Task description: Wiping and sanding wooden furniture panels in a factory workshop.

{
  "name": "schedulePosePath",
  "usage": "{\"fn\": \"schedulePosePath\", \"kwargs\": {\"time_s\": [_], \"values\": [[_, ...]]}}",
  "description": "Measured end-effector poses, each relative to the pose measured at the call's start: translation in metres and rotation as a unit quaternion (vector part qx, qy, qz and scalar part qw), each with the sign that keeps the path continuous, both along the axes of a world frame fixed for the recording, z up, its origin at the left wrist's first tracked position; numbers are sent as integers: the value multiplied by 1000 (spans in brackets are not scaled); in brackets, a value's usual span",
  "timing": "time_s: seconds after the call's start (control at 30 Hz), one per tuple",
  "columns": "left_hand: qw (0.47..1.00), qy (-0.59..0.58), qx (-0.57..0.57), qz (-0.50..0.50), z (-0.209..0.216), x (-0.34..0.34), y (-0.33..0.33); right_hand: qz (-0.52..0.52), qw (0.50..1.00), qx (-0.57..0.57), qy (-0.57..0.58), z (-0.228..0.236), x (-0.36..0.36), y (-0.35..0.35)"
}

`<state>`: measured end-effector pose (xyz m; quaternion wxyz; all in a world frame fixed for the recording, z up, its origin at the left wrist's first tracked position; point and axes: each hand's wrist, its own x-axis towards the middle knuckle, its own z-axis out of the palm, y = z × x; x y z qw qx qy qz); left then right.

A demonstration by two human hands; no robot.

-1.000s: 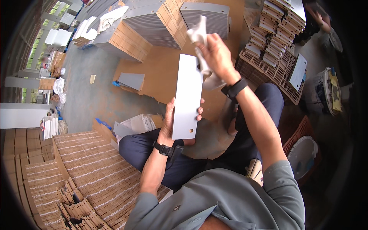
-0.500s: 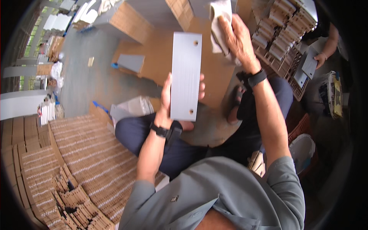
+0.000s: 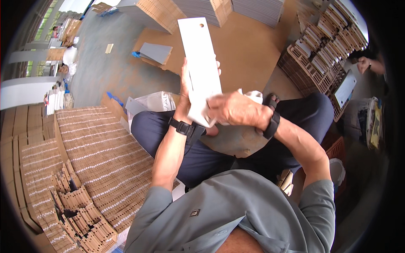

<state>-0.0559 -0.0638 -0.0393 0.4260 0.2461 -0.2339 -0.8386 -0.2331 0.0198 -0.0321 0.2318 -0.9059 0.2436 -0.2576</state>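
A long flat white panel (image 3: pixel 198 55) with a small round hole near its far end stands out in front of me, tilted slightly left. My left hand (image 3: pixel 184 90) grips it from behind, thumb along the left edge and fingertips showing at the right edge. Over the panel's near end lies my right hand (image 3: pixel 236 109), its fingers closed on a whitish cloth (image 3: pixel 199 113) pressed against the surface. Part of the cloth bunches up behind the knuckles. The near end of the panel is hidden under hand and cloth.
Brown cardboard (image 3: pixel 249 50) covers the floor ahead, with tall panel stacks (image 3: pixel 162 16) at its far side. A grey panel (image 3: pixel 156 53) lies at its left edge. Stacked boards (image 3: pixel 99 156) fill the lower left. At right, boards pile on a crate (image 3: pixel 301 69), near another person's hand (image 3: pixel 363 64).
My right hand has come down with the cloth from the upper right onto the panel's near end. The panel now leans left and looks brighter. The other person's hand has left the panel at right.
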Motion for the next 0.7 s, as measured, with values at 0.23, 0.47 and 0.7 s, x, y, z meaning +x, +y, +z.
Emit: {"fn": "schedulePosePath", "kwargs": {"time_s": [0.23,0.47,0.7], "values": [[993,27,-63,98,26,15,-7,5,967,123,223,-14,-23,1],[967,-32,-161,193,82,75,-18,-94,970,137,176,-5,-36,-9],[839,-315,-102,431,54,300,-29,-100,969,119,193,-9,-26,-18]]}}
